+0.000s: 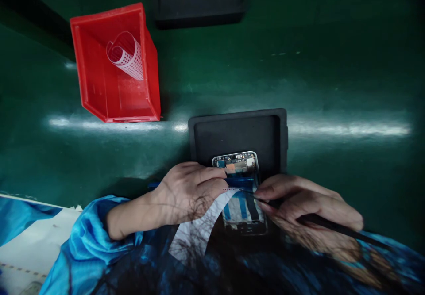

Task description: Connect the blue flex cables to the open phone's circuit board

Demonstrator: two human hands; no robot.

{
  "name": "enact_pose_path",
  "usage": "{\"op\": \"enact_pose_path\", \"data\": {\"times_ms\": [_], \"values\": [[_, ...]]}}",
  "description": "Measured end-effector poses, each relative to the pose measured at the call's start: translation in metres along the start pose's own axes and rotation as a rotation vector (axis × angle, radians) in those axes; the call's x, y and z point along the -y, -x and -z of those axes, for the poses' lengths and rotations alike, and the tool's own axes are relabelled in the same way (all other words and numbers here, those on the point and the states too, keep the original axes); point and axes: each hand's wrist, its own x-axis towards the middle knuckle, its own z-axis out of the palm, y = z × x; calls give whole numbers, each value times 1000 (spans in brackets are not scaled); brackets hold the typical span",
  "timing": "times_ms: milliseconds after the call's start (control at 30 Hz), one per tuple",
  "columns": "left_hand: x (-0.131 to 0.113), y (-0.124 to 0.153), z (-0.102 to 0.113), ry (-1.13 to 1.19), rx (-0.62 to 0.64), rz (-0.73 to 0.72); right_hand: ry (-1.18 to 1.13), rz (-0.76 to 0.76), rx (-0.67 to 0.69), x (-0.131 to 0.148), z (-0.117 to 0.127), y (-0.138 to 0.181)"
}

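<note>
An opened phone frame (239, 166) with exposed circuit board lies in a black foam tray (237, 131) near the table's front edge. My left hand (186, 191) rests on the phone's left side and pinches a white strip of film (199, 228) that curls down toward me. My right hand (299, 200) is at the phone's right side, gripping a thin black tool (332, 225) whose tip points at the blue area in the phone's middle. Both sleeves are blue.
A red plastic bin (99, 87) at the left back holds a curled perforated white sheet (128, 56). Another black foam tray (199, 3) sits at the far edge. The table surface is green (332, 74). White-blue material (26, 228) lies at the lower left.
</note>
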Motion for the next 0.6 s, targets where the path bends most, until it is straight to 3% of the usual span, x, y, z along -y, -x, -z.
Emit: {"op": "enact_pose_path", "data": {"times_ms": [300,600], "values": [[1,2,-3,35,-16,-18,-88,12,13,0,4,1],[3,4,-4,67,-38,-61,-225,-113,-268,-11,0,2]]}}
